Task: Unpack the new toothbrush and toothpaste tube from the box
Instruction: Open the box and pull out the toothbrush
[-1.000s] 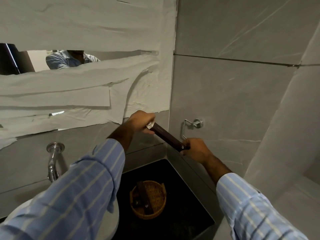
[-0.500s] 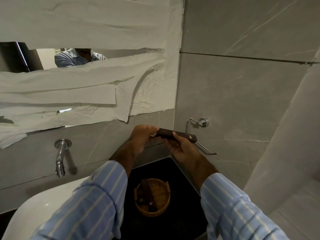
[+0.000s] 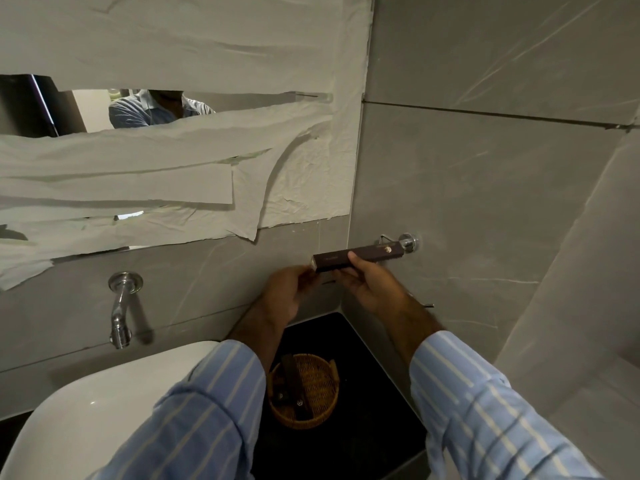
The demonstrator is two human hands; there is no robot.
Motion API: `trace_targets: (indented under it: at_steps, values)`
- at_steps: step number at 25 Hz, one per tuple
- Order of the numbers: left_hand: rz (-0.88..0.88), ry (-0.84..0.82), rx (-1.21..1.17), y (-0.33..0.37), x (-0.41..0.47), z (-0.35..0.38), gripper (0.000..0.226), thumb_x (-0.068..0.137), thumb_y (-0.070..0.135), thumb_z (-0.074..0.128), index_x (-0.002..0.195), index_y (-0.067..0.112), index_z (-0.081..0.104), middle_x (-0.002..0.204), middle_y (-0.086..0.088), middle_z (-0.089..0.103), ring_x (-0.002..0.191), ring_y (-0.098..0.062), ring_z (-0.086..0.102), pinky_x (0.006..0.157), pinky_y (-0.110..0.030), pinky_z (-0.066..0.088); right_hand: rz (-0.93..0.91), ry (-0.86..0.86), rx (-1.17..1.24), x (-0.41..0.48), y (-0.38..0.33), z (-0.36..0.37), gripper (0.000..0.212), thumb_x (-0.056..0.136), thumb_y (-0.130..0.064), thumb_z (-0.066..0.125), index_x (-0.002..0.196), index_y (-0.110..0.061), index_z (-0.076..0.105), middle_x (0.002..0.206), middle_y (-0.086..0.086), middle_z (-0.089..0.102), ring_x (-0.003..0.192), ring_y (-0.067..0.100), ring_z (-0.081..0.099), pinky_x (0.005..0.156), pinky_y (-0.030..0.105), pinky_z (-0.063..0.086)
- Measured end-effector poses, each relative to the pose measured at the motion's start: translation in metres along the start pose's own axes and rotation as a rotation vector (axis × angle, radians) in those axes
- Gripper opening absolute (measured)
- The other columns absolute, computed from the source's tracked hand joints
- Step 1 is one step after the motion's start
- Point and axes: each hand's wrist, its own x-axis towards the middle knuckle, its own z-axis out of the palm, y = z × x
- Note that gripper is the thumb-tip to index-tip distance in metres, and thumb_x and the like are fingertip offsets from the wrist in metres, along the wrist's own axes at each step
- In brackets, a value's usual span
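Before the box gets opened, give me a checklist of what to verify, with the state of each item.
1. Box held firmly: ok, the right hand grips it from below, roughly level.
2. Left hand at the box's left end: ok, fingertips sit by that end.
3. End flap open: cannot tell, the end shows pale but detail is too small.
4. Toothbrush or toothpaste out: not ok, neither is visible.
5. Place to set contents down: ok, the wicker basket sits on the dark counter below.
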Motion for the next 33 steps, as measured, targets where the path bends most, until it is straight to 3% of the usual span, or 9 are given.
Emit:
trace_targets:
  at_steps: [2,5,12,15,19,23,27,29,33]
  values:
    - [-0.117,0.008,-0.224,-0.007,0.003,0.006,0.021,0.099,0.009,0.053,0.083,-0.001,0.062,0.065,-0.015,0.073,0.071,-0.027,0.068,0.075,-0.039,0.061,-0.028,0.027,-0.136,-0.003,-0.012,0.003,0.011,0.096,-0.006,0.059,0.106,-0.002,0.061,0.094,0.018,0.076,0.093,0.029,0.074,0.073,0.035,0.062]
    - [-0.157,0.016,-0.329,-0.016,0.005,0.017,0.027,0.102,0.016,0.05,0.088,-0.005,0.058,0.085,-0.023,0.062,0.08,-0.033,0.062,0.09,-0.043,0.051,-0.102,0.01,-0.37,-0.008,-0.027,0.012,0.005,0.095,-0.01,0.061,0.098,-0.005,0.061,0.098,0.016,0.075,0.079,0.022,0.077,0.068,0.03,0.064]
    - [-0.18,-0.036,-0.419,-0.028,0.013,0.028,0.015,0.097,-0.002,0.049,0.087,-0.002,0.06,0.104,-0.021,0.05,0.087,-0.032,0.058,0.052,-0.037,0.062,-0.172,0.023,-0.601,-0.005,-0.04,0.022,0.022,0.095,-0.016,0.063,0.112,-0.003,0.061,0.097,0.014,0.075,0.074,0.018,0.076,0.062,0.028,0.063]
    - [-0.161,-0.039,-0.417,-0.032,0.014,0.022,0.008,0.095,0.004,0.06,0.091,-0.002,0.062,0.107,-0.021,0.056,0.089,-0.029,0.063,0.054,-0.033,0.062,-0.194,0.066,-0.544,-0.002,-0.038,0.016,0.03,0.096,-0.017,0.061,0.121,0.0,0.057,0.105,0.018,0.074,0.08,0.021,0.074,0.062,0.028,0.063]
    - [-0.051,-0.119,-0.174,-0.038,0.015,0.008,0.012,0.09,0.005,0.067,0.1,0.001,0.07,0.119,-0.024,0.065,0.101,-0.025,0.066,0.079,-0.032,0.056,-0.246,0.142,-0.498,0.004,-0.037,0.009,0.032,0.097,-0.018,0.06,0.123,0.001,0.056,0.108,0.02,0.073,0.078,0.019,0.074,0.062,0.027,0.062]
    - [0.043,-0.086,0.001,-0.038,0.01,0.006,0.019,0.087,0.002,0.071,0.106,0.001,0.07,0.112,-0.023,0.069,0.096,-0.026,0.068,0.077,-0.031,0.057,-0.233,0.202,-0.499,0.008,-0.036,0.008,0.029,0.097,-0.019,0.06,0.121,-0.002,0.058,0.108,0.019,0.073,0.079,0.019,0.074,0.057,0.025,0.062]
    - [0.213,-0.152,0.492,-0.024,0.002,0.009,0.032,0.083,0.013,0.079,0.111,-0.001,0.073,0.087,-0.017,0.075,0.058,-0.011,0.069,0.051,-0.021,0.053,-0.233,0.225,-0.56,0.011,-0.035,0.007,0.024,0.096,-0.019,0.061,0.114,-0.004,0.061,0.107,0.018,0.074,0.074,0.017,0.074,0.053,0.024,0.061]
    - [0.299,-0.171,0.747,-0.015,0.002,0.009,0.032,0.081,0.02,0.081,0.107,0.003,0.075,0.093,-0.016,0.077,0.068,-0.018,0.072,0.062,-0.029,0.057,-0.233,0.226,-0.58,0.012,-0.035,0.006,0.023,0.096,-0.019,0.061,0.114,-0.004,0.062,0.107,0.017,0.075,0.073,0.016,0.074,0.054,0.025,0.061]
    - [0.44,-0.129,0.885,-0.009,-0.001,0.006,0.023,0.081,0.025,0.08,0.099,0.01,0.079,0.084,-0.008,0.079,0.074,-0.021,0.074,0.076,-0.035,0.061,-0.241,0.244,-0.555,0.014,-0.038,0.005,0.03,0.096,-0.02,0.061,0.118,0.0,0.061,0.108,0.019,0.075,0.087,0.025,0.076,0.071,0.035,0.065]
